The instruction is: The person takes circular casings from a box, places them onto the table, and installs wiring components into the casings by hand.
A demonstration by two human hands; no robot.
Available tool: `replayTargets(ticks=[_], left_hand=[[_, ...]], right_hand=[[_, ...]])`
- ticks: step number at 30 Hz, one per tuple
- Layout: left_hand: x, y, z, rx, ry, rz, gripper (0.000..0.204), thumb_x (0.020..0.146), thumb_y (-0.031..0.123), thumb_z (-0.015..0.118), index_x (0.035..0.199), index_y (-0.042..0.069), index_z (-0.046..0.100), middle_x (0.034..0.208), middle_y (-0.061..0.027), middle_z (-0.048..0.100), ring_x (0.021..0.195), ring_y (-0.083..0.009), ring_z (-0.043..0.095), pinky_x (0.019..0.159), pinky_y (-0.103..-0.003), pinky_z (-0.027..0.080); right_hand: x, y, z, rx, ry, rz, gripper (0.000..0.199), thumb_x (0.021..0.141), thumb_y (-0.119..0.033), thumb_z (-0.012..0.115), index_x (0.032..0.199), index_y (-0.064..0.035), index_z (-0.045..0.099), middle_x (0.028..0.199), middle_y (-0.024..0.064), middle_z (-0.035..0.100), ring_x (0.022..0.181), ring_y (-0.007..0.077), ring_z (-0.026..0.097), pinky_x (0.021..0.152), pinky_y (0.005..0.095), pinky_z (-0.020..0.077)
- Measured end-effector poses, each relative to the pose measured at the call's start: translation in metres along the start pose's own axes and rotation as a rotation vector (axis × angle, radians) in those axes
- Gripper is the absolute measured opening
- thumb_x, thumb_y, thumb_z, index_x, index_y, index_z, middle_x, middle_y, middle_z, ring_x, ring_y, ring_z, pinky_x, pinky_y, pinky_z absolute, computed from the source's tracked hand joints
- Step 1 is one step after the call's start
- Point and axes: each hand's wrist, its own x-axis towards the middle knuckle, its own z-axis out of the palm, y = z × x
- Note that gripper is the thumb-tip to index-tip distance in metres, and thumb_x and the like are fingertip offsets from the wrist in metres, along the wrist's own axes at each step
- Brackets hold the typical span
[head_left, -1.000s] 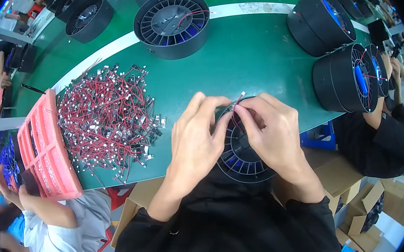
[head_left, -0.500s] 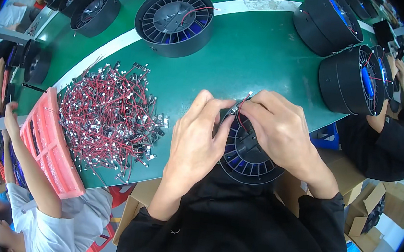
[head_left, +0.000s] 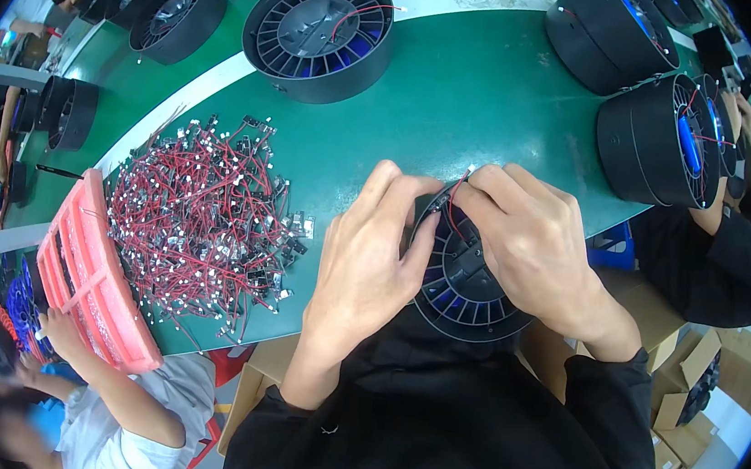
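A round black fan housing [head_left: 466, 285] with blue blades inside rests at the near edge of the green table [head_left: 460, 124], against my body. My left hand [head_left: 374, 253] grips its left rim. My right hand [head_left: 535, 242] lies over its top right, fingertips pinching a thin red wire [head_left: 454, 202] with a small connector at the housing's upper edge. Both forearms wear black sleeves.
A big heap of red wired connectors [head_left: 203, 221] lies left of my hands, beside a pink plastic tray [head_left: 82, 281]. More black fan housings stand around: one at the back [head_left: 319, 32], two at the right [head_left: 659, 150]. Other people work at left and right. Cardboard boxes [head_left: 688, 396] sit below.
The hands have shifted only slightly on the housing, fingers still working the red wire at its top edge. A person's arm at the lower left has moved along the pink tray.
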Motion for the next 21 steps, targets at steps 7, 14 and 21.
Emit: replayTargets(ticks=[7,14,21], left_hand=[[0.002,-0.006,0.000,0.002,-0.019,-0.002,0.020,0.084,-0.008,0.070,0.102,0.000,0.067,0.073,-0.0044,0.043,0.053,-0.0102,0.040,0.048,-0.029,0.033],[0.003,-0.006,0.002,-0.053,-0.009,-0.044,0.017,0.086,-0.008,0.069,0.101,-0.001,0.066,0.073,-0.0028,0.042,0.055,-0.0087,0.038,0.049,-0.028,0.030],[0.003,-0.012,0.005,-0.136,-0.001,-0.043,0.015,0.086,-0.006,0.068,0.100,-0.002,0.064,0.074,-0.0039,0.043,0.056,-0.0115,0.039,0.050,-0.029,0.032]], right_hand=[[-0.002,-0.001,0.000,-0.071,-0.035,0.020,0.025,0.067,0.004,0.069,0.092,0.0000,0.069,0.090,0.0060,0.063,0.073,0.0241,0.062,0.058,0.0355,0.0510],[-0.012,-0.004,0.013,0.014,0.056,0.010,0.027,0.070,0.006,0.069,0.097,0.0037,0.068,0.092,0.0099,0.062,0.074,0.0253,0.063,0.058,0.0348,0.0519],[-0.021,-0.008,0.009,0.034,0.011,-0.114,0.036,0.073,0.003,0.067,0.108,0.0120,0.065,0.089,0.0121,0.056,0.071,0.0220,0.060,0.057,0.0309,0.0523]])
